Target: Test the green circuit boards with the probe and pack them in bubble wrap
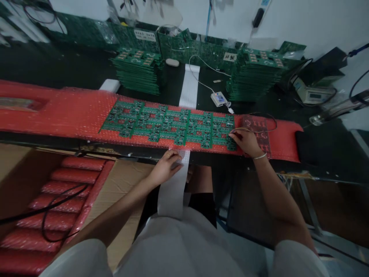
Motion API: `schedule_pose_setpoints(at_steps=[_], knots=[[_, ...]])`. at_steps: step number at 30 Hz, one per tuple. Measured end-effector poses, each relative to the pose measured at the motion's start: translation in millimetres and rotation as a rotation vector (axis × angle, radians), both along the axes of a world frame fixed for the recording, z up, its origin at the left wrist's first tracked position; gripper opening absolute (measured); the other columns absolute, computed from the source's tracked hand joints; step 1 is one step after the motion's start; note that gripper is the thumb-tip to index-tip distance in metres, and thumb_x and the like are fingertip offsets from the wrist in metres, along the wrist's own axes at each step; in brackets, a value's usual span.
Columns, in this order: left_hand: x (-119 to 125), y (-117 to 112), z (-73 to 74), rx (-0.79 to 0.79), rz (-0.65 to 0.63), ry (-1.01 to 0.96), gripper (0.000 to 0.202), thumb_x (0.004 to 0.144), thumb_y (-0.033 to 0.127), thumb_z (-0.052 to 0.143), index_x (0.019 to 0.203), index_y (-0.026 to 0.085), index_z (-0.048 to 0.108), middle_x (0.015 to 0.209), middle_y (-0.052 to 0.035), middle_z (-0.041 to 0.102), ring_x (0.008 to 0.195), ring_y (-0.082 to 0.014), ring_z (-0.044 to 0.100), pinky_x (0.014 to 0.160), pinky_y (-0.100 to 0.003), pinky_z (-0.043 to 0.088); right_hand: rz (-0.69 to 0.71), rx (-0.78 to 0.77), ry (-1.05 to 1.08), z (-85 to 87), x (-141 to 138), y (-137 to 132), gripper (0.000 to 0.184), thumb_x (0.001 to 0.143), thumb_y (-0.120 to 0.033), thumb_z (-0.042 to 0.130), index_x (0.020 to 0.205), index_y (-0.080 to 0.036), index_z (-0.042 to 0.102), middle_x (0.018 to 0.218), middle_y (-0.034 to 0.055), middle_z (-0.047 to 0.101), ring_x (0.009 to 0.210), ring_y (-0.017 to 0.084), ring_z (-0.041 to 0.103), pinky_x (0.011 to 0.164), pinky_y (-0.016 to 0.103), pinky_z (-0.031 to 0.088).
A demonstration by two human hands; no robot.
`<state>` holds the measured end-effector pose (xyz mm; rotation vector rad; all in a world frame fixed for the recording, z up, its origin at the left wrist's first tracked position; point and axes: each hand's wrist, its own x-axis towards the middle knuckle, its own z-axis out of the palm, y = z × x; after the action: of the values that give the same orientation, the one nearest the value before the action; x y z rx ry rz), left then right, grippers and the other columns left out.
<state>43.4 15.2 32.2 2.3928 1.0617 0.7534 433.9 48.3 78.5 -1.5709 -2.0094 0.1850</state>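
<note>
Red wrap (72, 111) covers the counter (66, 67) from the left edge to the mid right. A row of green boards (170, 123) lies on it at centre. Behind the row, at upper centre and upper right, stand two stacks (138, 71) of more boards, with a small white device (218, 99) between them. A box (127, 184) at lower left holds red rolls (77, 177), and a black cable (57, 204) lies across them. A white strip (173, 192) hangs from the counter edge at lower centre, and the left hand (167, 165) has its fingers (173, 156) closed on the top of it. The right hand (246, 142) rests at the row's right end, fingers (235, 135) narrow, tips touching the last board. Whether they pinch anything I cannot tell.
</note>
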Motion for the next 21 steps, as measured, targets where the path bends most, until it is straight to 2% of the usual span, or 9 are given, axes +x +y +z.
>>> schedule_pose_setpoints(at_steps=[4, 12, 21], knots=[[3.3, -2.0, -9.6, 0.085, 0.048, -0.056, 0.011, 0.091, 0.024, 0.063, 0.101, 0.021, 0.064, 0.105, -0.0065, 0.059, 0.103, -0.0209, 0.06, 0.095, -0.038, 0.053, -0.012, 0.014, -0.012, 0.9, -1.3, -0.9, 0.031, 0.094, -0.048, 0.056, 0.087, -0.023, 0.072, 0.093, 0.0075, 0.074, 0.093, 0.027, 0.068, 0.089, 0.044, 0.05], [-10.6, -3.4, -8.3, 0.047, 0.056, -0.072, 0.009, 0.094, 0.025, 0.057, 0.099, 0.022, 0.065, 0.106, -0.006, 0.061, 0.102, -0.0195, 0.061, 0.091, -0.035, 0.054, 0.008, 0.005, 0.015, 1.9, -1.2, -1.4, 0.031, 0.094, -0.049, 0.056, 0.087, -0.023, 0.072, 0.093, 0.0065, 0.075, 0.093, 0.026, 0.068, 0.091, 0.045, 0.051], [-7.4, -4.2, -11.2, 0.008, 0.112, -0.089, 0.009, 0.093, 0.022, 0.057, 0.087, 0.022, 0.064, 0.101, -0.0053, 0.062, 0.1, -0.0188, 0.062, 0.09, -0.034, 0.054, -0.015, -0.002, -0.003, 2.6, -1.8, -2.3, 0.031, 0.093, -0.05, 0.056, 0.087, -0.024, 0.072, 0.093, 0.0073, 0.075, 0.093, 0.027, 0.068, 0.091, 0.046, 0.051]])
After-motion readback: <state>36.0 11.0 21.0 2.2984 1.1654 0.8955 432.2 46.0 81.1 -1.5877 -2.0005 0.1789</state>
